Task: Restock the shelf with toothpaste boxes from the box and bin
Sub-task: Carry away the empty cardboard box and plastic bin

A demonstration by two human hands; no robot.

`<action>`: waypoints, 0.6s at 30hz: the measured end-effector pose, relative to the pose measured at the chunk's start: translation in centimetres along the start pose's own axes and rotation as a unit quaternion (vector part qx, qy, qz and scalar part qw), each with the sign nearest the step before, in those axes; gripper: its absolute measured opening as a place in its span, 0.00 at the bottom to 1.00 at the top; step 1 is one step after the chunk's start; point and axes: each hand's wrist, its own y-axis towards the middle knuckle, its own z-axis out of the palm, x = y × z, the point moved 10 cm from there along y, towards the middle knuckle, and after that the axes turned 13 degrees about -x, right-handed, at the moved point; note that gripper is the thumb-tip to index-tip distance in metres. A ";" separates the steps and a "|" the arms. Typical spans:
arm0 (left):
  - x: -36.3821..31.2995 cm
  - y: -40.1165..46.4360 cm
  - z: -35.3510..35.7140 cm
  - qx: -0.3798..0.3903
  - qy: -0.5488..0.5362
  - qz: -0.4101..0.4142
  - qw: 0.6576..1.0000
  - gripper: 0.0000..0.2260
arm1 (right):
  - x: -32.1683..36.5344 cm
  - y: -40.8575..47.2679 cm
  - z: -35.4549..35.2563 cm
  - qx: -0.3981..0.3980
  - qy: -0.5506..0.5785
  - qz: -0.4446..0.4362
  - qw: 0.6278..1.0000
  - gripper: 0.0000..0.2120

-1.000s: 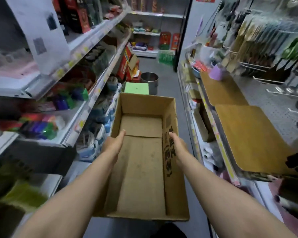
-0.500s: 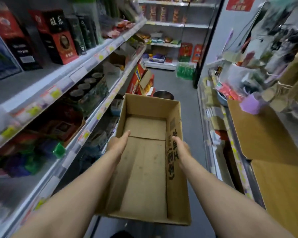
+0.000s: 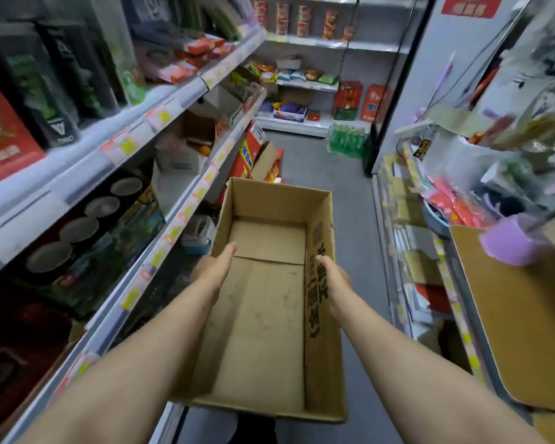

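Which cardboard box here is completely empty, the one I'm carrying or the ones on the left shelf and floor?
The cardboard box you carry, gripped by your left hand and right hand, shows a bare bottom. The white shelf box holds something orange; the floor box's inside is hidden.

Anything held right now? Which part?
Yes: the empty cardboard box, carried by both hands, left hand on its left wall, right hand on its right wall.

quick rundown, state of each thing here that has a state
cardboard box: open at the top, nothing inside, held up off the floor
left hand: grips the box's left wall, thumb inside
right hand: grips the box's right wall, thumb inside
small carton on the left shelf: open, flaps up
orange carton on the floor: flap open
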 end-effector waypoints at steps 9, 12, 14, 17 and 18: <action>-10.8 17.8 8.7 0.038 0.017 -0.018 0.999 0.31 | 8.5 15.5 11.0 -0.024 -0.044 0.063 0.997 0.34; -12.8 22.0 10.5 0.042 0.018 -0.028 0.999 0.28 | 10.0 18.8 14.2 -0.006 -0.053 0.077 0.996 0.29; -13.6 24.3 11.8 0.048 0.027 -0.030 0.998 0.27 | 10.2 20.7 15.9 0.002 -0.057 0.088 0.995 0.27; -14.0 27.6 13.7 0.058 0.037 -0.034 0.997 0.25 | 10.1 23.2 18.0 0.000 -0.051 0.109 0.993 0.22; -14.0 28.5 14.1 0.057 0.039 -0.037 0.997 0.24 | 10.2 23.8 18.6 -0.001 -0.056 0.117 0.992 0.22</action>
